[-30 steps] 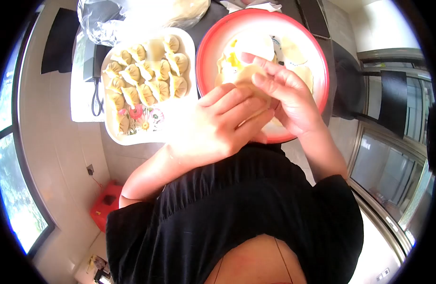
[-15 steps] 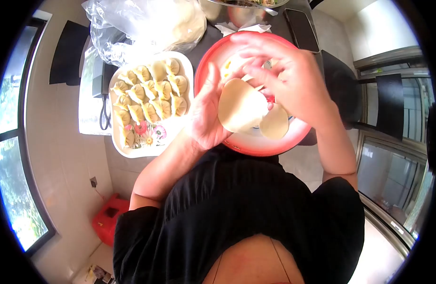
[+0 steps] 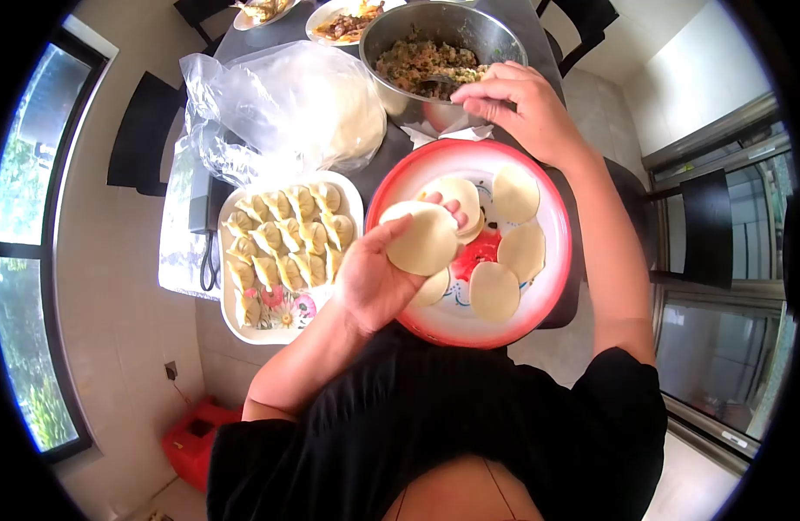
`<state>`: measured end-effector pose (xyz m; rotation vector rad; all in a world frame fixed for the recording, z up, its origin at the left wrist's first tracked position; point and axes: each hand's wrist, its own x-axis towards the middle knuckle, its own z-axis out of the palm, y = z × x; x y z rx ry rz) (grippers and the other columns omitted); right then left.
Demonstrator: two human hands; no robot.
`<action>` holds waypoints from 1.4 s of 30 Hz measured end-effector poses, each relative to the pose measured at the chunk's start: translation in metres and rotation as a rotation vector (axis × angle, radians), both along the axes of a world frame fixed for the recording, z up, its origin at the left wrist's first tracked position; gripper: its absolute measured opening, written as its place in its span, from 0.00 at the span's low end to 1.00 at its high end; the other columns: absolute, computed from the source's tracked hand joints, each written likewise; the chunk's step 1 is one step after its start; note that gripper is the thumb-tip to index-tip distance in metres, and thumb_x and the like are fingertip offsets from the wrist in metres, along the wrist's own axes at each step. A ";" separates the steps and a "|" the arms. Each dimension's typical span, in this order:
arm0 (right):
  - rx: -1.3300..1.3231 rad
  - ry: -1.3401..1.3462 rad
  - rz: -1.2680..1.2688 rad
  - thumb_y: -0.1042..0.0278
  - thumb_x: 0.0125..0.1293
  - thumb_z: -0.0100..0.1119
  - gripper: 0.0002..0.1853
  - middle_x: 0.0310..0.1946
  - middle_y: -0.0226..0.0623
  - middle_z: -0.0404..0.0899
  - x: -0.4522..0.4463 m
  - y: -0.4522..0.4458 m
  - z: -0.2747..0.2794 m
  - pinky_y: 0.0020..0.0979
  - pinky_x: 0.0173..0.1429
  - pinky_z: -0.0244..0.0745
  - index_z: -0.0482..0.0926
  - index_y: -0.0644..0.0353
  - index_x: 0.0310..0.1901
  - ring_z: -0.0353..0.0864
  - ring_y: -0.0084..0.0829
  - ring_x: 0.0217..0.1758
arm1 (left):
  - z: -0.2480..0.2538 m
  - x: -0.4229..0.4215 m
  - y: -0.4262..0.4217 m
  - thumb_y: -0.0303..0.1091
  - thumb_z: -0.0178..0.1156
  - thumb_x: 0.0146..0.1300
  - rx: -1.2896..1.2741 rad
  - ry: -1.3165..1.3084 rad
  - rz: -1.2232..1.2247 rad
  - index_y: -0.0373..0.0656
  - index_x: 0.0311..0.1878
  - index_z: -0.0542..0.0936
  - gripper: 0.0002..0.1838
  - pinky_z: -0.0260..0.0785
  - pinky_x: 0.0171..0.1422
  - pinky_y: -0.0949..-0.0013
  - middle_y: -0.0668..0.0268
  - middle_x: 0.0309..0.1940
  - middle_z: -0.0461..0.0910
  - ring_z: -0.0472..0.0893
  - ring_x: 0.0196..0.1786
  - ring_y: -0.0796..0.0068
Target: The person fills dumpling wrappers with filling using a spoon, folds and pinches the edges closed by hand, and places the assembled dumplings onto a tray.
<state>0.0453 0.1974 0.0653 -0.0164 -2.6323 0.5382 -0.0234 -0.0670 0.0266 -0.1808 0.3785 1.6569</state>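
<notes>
My left hand [image 3: 375, 280] holds a round dough wrapper [image 3: 421, 240] on its palm and fingers, over the left part of a red-rimmed round tray [image 3: 558, 286]. Several more wrappers [image 3: 494, 291] lie in that tray, some of them stacked. My right hand [image 3: 526, 106] is at the right edge of a steel bowl [image 3: 391, 94], its fingers bent around the end of a utensil [image 3: 441, 80] that rests in the chopped filling [image 3: 427, 62]. Left of the round tray, a white floral tray [image 3: 352, 198] carries rows of pleated dumplings [image 3: 289, 234].
A clear plastic bag [image 3: 283, 108] with dough inside lies behind the dumpling tray. Plates of food [image 3: 346, 22] stand at the far end of the table. A dark device with a cord [image 3: 200, 204] is at the left edge. Black chairs [image 3: 708, 227] flank the table.
My right hand has moved away from my left hand to the steel bowl and onto the utensil. My left hand still supports the wrapper. The view has tilted toward the table's far end.
</notes>
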 end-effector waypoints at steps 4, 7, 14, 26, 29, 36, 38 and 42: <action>-0.181 0.265 -0.115 0.55 0.73 0.53 0.17 0.31 0.40 0.85 -0.021 0.026 0.004 0.36 0.41 0.76 0.85 0.60 0.40 0.84 0.39 0.34 | -0.005 -0.016 -0.001 0.31 0.47 0.70 -0.039 0.333 0.076 0.33 0.71 0.60 0.27 0.62 0.75 0.55 0.47 0.67 0.68 0.68 0.70 0.48; -0.084 0.279 -0.321 0.53 0.75 0.47 0.21 0.29 0.42 0.84 -0.018 0.047 0.017 0.35 0.41 0.75 0.83 0.61 0.37 0.84 0.39 0.34 | -0.008 -0.021 -0.006 0.32 0.48 0.70 -0.079 0.385 0.063 0.32 0.69 0.61 0.27 0.63 0.74 0.54 0.47 0.63 0.71 0.71 0.67 0.48; -0.164 0.255 -0.419 0.54 0.77 0.45 0.22 0.23 0.36 0.79 -0.025 0.033 -0.004 0.29 0.35 0.73 0.80 0.63 0.34 0.80 0.27 0.27 | -0.004 -0.016 -0.001 0.32 0.48 0.70 -0.136 0.404 0.065 0.30 0.70 0.61 0.28 0.64 0.72 0.50 0.47 0.60 0.72 0.74 0.65 0.48; 0.003 0.190 -0.265 0.61 0.75 0.50 0.15 0.31 0.35 0.83 -0.040 0.082 0.002 0.29 0.40 0.74 0.81 0.62 0.38 0.81 0.28 0.34 | 0.003 -0.014 0.000 0.32 0.45 0.68 -0.141 0.358 0.074 0.30 0.71 0.59 0.29 0.64 0.72 0.47 0.47 0.60 0.72 0.72 0.65 0.49; 0.192 0.211 -0.049 0.63 0.72 0.50 0.13 0.32 0.35 0.82 -0.052 0.108 -0.009 0.30 0.43 0.74 0.81 0.62 0.37 0.80 0.30 0.36 | 0.002 -0.014 0.001 0.32 0.45 0.68 -0.133 0.363 0.053 0.30 0.71 0.59 0.29 0.64 0.71 0.48 0.48 0.60 0.72 0.72 0.65 0.49; 0.146 -0.178 0.047 0.64 0.70 0.51 0.13 0.34 0.37 0.80 -0.050 0.123 0.016 0.34 0.46 0.74 0.79 0.65 0.35 0.78 0.33 0.38 | 0.009 -0.013 -0.001 0.32 0.46 0.68 -0.145 0.374 0.035 0.31 0.72 0.58 0.30 0.63 0.72 0.50 0.49 0.61 0.71 0.72 0.65 0.51; 0.086 -0.248 0.044 0.62 0.70 0.53 0.14 0.32 0.36 0.80 -0.039 0.119 0.029 0.31 0.44 0.73 0.79 0.66 0.34 0.77 0.29 0.35 | 0.006 -0.015 -0.005 0.33 0.47 0.68 -0.138 0.365 0.036 0.31 0.72 0.58 0.31 0.62 0.73 0.51 0.49 0.61 0.71 0.72 0.65 0.52; -0.122 -0.337 -0.033 0.58 0.73 0.53 0.18 0.29 0.31 0.78 -0.018 0.110 0.048 0.27 0.43 0.71 0.78 0.66 0.32 0.74 0.24 0.33 | 0.005 -0.015 -0.004 0.33 0.47 0.68 -0.131 0.368 0.017 0.32 0.72 0.58 0.31 0.62 0.73 0.52 0.49 0.61 0.71 0.73 0.65 0.53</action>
